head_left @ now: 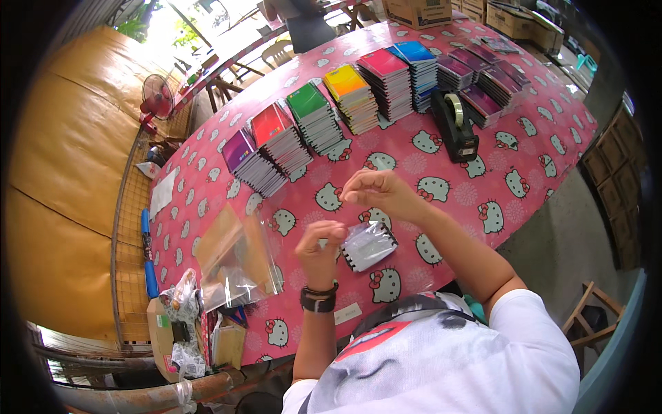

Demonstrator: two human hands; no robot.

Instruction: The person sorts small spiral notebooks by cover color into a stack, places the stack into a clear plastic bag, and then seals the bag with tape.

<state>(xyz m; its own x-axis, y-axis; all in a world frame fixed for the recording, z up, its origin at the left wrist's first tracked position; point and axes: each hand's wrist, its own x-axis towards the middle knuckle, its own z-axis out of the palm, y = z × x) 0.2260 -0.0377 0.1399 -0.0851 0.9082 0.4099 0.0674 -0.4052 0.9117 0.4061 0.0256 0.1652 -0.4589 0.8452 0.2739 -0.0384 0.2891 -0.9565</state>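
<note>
A small stack of spiral-bound notebooks (369, 247) lies on the table in front of me, wrapped in a clear plastic bag with black binding along its edges. My left hand (320, 250) is at its left side, fingers curled and pressed together; whether they grip the plastic is hard to see. Just above the stack, my right hand (381, 192) is raised with its fingers closed in a pinch. Anything between those fingers is too small to name. Farther right stands a black tape dispenser (455, 127) with a roll of clear tape (453, 110).
Piles of purple, red, green, yellow, pink and blue notebooks (314, 117) cross the table's far side. Wrapped packs (483, 83) lie at right. Clear plastic bags (238, 259) lie at left, by a box of odds and ends (162, 338). A fan (157, 96) stands beyond.
</note>
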